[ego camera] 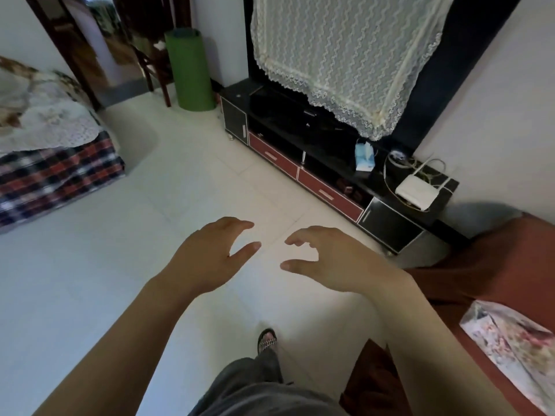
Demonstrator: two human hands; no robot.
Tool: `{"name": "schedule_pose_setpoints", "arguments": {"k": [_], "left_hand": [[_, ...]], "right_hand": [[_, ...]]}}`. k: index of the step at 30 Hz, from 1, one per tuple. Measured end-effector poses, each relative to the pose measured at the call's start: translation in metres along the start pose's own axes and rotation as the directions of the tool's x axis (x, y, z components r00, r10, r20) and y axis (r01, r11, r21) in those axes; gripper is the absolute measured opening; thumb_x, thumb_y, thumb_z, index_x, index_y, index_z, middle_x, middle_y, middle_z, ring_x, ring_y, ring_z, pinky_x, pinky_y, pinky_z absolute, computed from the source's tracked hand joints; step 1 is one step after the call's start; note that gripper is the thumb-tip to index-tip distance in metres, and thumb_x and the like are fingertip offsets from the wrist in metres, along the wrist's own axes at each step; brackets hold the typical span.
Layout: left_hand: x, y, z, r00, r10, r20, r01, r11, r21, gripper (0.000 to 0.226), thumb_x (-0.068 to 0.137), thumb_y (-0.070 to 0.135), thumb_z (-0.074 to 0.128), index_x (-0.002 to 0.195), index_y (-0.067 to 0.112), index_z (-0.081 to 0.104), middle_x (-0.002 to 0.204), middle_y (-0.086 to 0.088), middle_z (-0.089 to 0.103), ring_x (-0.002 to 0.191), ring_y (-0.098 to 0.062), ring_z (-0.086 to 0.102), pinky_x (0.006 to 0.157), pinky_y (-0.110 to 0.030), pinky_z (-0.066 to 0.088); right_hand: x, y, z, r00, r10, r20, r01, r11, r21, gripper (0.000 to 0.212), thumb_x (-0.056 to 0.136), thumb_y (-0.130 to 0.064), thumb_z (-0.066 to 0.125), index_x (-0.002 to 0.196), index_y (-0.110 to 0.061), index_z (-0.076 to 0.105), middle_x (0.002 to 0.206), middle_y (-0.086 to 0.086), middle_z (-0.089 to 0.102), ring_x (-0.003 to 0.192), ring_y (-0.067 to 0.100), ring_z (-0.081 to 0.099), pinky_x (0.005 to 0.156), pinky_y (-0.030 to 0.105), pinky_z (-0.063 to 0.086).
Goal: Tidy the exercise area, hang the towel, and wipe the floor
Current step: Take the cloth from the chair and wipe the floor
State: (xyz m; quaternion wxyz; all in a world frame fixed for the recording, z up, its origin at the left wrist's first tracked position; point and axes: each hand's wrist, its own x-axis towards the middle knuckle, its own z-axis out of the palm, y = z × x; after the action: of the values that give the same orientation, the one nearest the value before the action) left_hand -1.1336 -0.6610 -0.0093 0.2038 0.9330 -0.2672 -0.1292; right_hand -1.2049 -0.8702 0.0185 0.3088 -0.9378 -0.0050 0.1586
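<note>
**Empty hands over bare tile, rolled mat far ahead to your left**

Your left hand (207, 256) and right hand (333, 259) both hang out in front of you above the tiled floor (90, 280), fingers loosely curled and apart, gripping nothing. The two thumbs point toward each other with a gap of bare tile between them.

The one exercise item you can see is the green rolled mat (189, 70). It stands upright, long axis vertical, against the wall beside a wooden chair (156, 67) and just left of the black TV stand (300, 139). From your hands it lies well ahead and to the left, across open floor, so your left hand is the nearer one, though neither reaches it from here; you probably need to walk forward first.

No towel or floor cloth can be picked out with certainty. A lace cover (345, 55) drapes over the screen, and a tissue pack (365, 157) sits on the stand to your right.
</note>
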Motion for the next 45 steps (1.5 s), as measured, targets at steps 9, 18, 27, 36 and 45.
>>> {"name": "schedule_pose_setpoints", "arguments": {"k": [9, 18, 27, 36, 45], "left_hand": [[0.19, -0.036, -0.062, 1.0, 0.029, -0.01, -0.029, 1.0, -0.005, 0.058, 0.088, 0.062, 0.031, 0.137, 0.031, 0.041, 0.142, 0.009, 0.043, 0.126, -0.014, 0.044, 0.101, -0.031, 0.037], [0.387, -0.088, -0.093, 0.998, -0.061, -0.025, 0.06, 0.998, -0.027, 0.051, 0.092, 0.054, 0.039, 0.137, 0.03, 0.042, 0.143, 0.008, 0.042, 0.128, -0.013, 0.042, 0.105, -0.036, 0.038], [0.569, -0.161, -0.179, 0.95, -0.282, -0.136, 0.279, 0.959, -0.046, 0.051, 0.092, 0.056, 0.038, 0.137, 0.033, 0.04, 0.144, 0.009, 0.04, 0.129, -0.012, 0.041, 0.107, -0.033, 0.035], [0.665, -0.324, -0.258, 0.838, -0.493, -0.233, 0.484, 0.869, -0.099, 0.052, 0.089, 0.058, 0.04, 0.134, 0.031, 0.045, 0.141, 0.008, 0.044, 0.125, -0.013, 0.045, 0.103, -0.037, 0.041], [0.799, -0.478, -0.395, 0.813, -0.462, -0.355, 0.467, 0.881, -0.077, 0.049, 0.091, 0.054, 0.041, 0.134, 0.029, 0.046, 0.139, 0.006, 0.045, 0.119, -0.015, 0.05, 0.097, -0.034, 0.043]], "right_hand": [[0.164, 0.03, -0.101, 0.992, 0.015, -0.125, -0.009, 0.999, 0.049, 0.042, 0.083, -0.048, 0.061, 0.122, -0.032, 0.052, 0.121, -0.013, 0.052, 0.102, 0.002, 0.044, 0.083, 0.017, 0.032], [0.37, 0.077, -0.181, 0.996, -0.036, -0.08, 0.041, 0.997, 0.065, 0.043, 0.08, -0.049, 0.063, 0.119, -0.032, 0.055, 0.12, -0.014, 0.055, 0.108, 0.004, 0.051, 0.092, 0.022, 0.041], [0.618, 0.053, -0.281, 0.977, -0.196, 0.086, 0.197, 0.98, -0.001, 0.046, 0.083, -0.049, 0.06, 0.124, -0.032, 0.051, 0.125, -0.014, 0.052, 0.11, 0.005, 0.049, 0.094, 0.024, 0.04], [0.847, -0.044, -0.298, 0.876, -0.402, 0.266, 0.426, 0.904, -0.038, 0.045, 0.083, -0.051, 0.06, 0.123, -0.035, 0.05, 0.124, -0.017, 0.05, 0.111, 0.002, 0.046, 0.093, 0.023, 0.039], [1.064, -0.152, -0.337, 0.865, -0.464, 0.192, 0.481, 0.875, -0.053, 0.041, 0.087, -0.047, 0.056, 0.124, -0.03, 0.052, 0.122, -0.014, 0.051, 0.107, 0.001, 0.045, 0.079, 0.013, 0.035]]}}
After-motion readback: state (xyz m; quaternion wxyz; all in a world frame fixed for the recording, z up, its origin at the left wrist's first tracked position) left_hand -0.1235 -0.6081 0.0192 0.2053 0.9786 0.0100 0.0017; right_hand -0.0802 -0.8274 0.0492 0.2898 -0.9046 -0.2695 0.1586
